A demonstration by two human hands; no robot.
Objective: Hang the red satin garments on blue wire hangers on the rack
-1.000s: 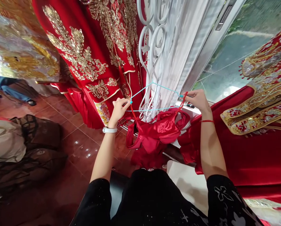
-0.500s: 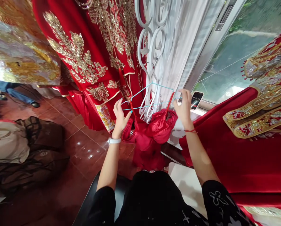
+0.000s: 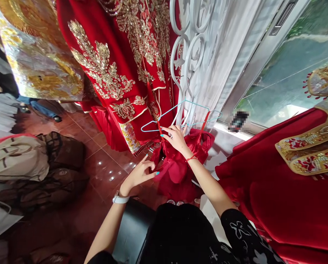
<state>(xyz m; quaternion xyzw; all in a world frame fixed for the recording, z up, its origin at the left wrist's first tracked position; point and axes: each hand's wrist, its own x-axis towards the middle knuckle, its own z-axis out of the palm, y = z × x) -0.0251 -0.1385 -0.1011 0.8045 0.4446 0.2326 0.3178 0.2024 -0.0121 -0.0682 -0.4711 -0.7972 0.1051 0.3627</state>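
A red satin dress (image 3: 177,170) hangs from a thin light-blue wire hanger (image 3: 153,129) by narrow red straps. My right hand (image 3: 176,138) reaches across to the strap on the left and pinches it just below the hanger's bar. Lower and to the left, my left hand (image 3: 140,172) is at the dress's side edge. Its thumb and a bent finger close on the red fabric there, while another finger stays stretched out. The hanger's right end (image 3: 217,114) is free of both hands.
A white scrolled metal stand (image 3: 190,55) rises behind the hanger. Gold-embroidered red garments (image 3: 100,69) hang at left, more red clothing (image 3: 284,176) at right. Bags (image 3: 21,157) lie on the tiled floor. A blurred phone (image 3: 238,121) stands by the window. Another person's legs (image 3: 44,110) show far left.
Both hands have left the hanger's ends. My right hand moved left onto the left strap, and my left hand dropped to the dress's side. The view shifted slightly.
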